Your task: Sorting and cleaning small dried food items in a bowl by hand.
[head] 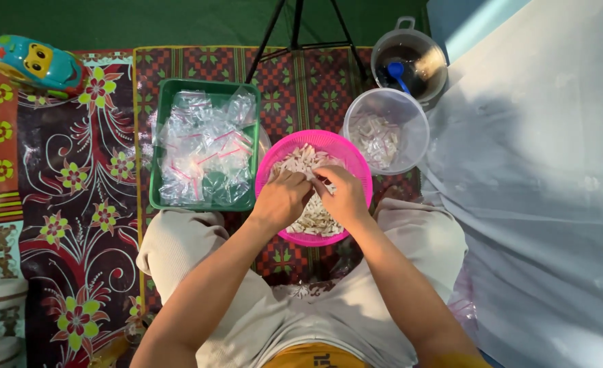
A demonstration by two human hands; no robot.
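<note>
Sitting cross-legged on the floor, I look down past my pale trousered knees to a round pink plastic basket [356, 158] heaped with small pale, whitish strips [300, 161]. Both my hands are inside it. My left hand [281, 199] rests on the heap with its fingers curled down into the strips, and my right hand [345, 196] sits just beside it, thumb and fingertips pinched together on a strip or two near the middle of the basket. The two hands nearly touch. How much the left grip has closed on I cannot tell, since the fingers hide what is under them.

Just left of the basket, touching its rim, lies a green rectangular plastic tray [157, 178] filled with small clear zip bags with red seal lines [204, 151]. Beyond the basket to the right stands a clear round plastic tub [418, 124] with more of the pale strips at its bottom. Farther back still sits a second clear round container [437, 63] holding dark contents and a blue spoon [397, 71]. All of this rests on a patterned woven mat with red and flower motifs [76, 204]. At the far left corner lies a turquoise and yellow toy car [34, 63], and black tripod legs [274, 34] rise at the top. A pale sheet [540, 204] covers the floor on my right.
</note>
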